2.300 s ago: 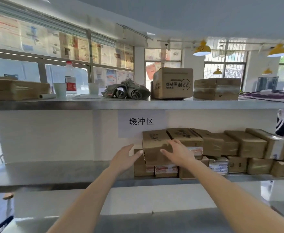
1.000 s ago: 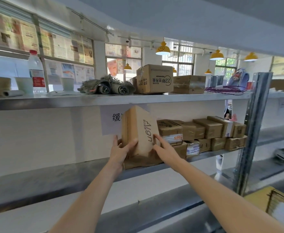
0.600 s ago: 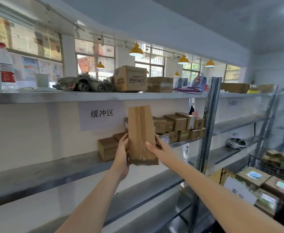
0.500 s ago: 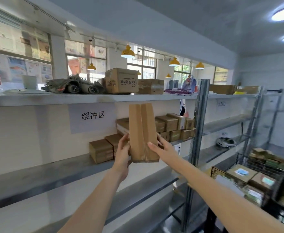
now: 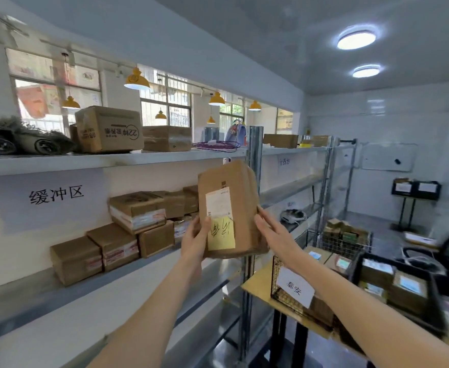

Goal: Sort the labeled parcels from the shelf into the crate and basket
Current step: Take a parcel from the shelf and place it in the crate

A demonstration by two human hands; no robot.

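The left grip (image 5: 195, 241) pinches the parcel (image 5: 227, 208) at its lower left edge, thumb on the yellow note (image 5: 221, 235); the right grip (image 5: 271, 232) supports the right side with fingers nearly straight. The parcel is upright in the air, before the shelf (image 5: 98, 285). It seems light, stiff cardboard; holding both side edges is safest. The handwriting is hard to read, and the wire basket (image 5: 292, 285) and black crate (image 5: 403, 293) are partly hidden.

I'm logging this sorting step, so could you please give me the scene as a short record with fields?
held item: cardboard parcel, upright, clear of the shelf
labels: white shipping label above yellow handwritten note
left hand: grips the parcel's left edge, thumb on the note
right hand: supports the parcel's right side
shelf: more parcels remain stacked
destinations: wire basket with a paper sign and black crate, both already holding parcels
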